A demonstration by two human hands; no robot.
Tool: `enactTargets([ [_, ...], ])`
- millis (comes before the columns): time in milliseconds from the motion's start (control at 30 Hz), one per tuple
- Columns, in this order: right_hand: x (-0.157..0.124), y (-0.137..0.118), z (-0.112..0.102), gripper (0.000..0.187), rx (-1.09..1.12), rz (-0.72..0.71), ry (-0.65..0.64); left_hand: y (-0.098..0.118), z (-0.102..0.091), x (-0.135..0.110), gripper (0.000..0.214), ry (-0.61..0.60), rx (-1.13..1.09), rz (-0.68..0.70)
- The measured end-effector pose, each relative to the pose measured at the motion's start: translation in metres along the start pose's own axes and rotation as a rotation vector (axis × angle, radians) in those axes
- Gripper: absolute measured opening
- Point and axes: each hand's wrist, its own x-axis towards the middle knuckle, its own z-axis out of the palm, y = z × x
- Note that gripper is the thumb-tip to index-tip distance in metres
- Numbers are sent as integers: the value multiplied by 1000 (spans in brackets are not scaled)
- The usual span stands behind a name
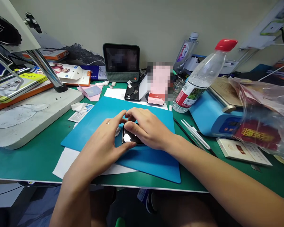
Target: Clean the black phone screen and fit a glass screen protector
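Note:
A smartphone (130,136) with a glossy dark screen lies on the blue mat (153,159), its left part showing between my hands. My left hand (106,135) grips it from the left, the thumb along the near edge and the fingers curled at the far side. Over its right part lies my right hand (146,127), thumb on the glass and fingers bent around the far edge. Much of the phone is hidden under this hand. A small crumpled white piece (117,131) shows just left of the phone.
A stand with a metal post (46,69) fills the left. At the back are a small display (121,61), a dark phone back (132,94) and a pink-screened phone (156,98). To the right stand a bottle (191,91), white tweezers (196,135) and a blue machine (203,110).

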Motion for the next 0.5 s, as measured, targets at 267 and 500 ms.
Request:
enactTargets([
  [267,-8,4,-42,55,-178,-16,-233,3,-3,5,72,27,123,-100],
  [500,-33,32,-70,30,-115,-65,-142,7,-4,8,57,41,204,-137],
])
